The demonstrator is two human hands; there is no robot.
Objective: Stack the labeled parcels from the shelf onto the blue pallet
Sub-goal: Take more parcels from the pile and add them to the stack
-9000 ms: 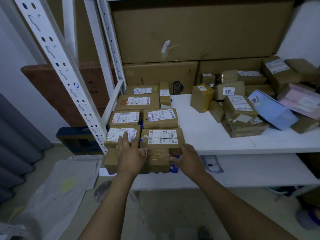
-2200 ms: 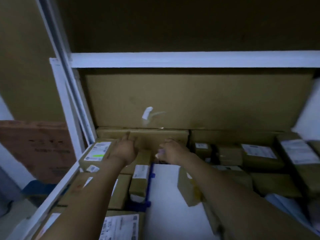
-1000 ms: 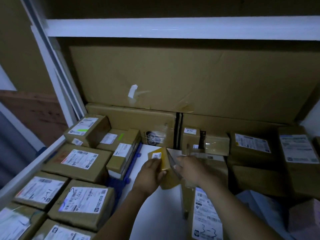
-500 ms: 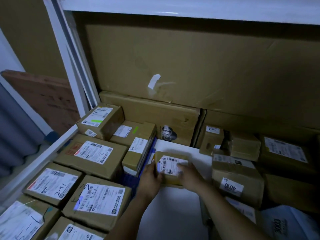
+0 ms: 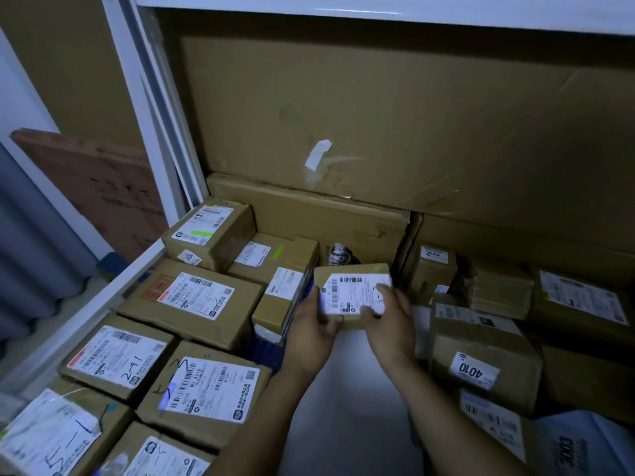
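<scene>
A second earlier the small parcel (image 5: pixel 347 293) stood on edge; now I held it label-up, left hand (image 5: pixel 311 333) and right hand (image 5: pixel 388 324) curled round its sides, over the shelf (image 5: pixel 343 407) just beside the blue pallet (image 5: pixel 266 352); placing seemed next.

This is a parcel stockroom. A white shelf (image 5: pixel 343 389) is crowded with taped brown labelled cartons (image 5: pixel 206 389) bearing barcoded shipping stickers and handwritten numbers, packed in rows at 8 o'clock. A looser heap at 3 o'clock includes a carton marked 4010 (image 5: pixel 481 355). Large cardboard sheets (image 5: pixel 378 115) line the back at 12 o'clock, and a white steel upright (image 5: pixel 151 115) rises at 10 o'clock.
</scene>
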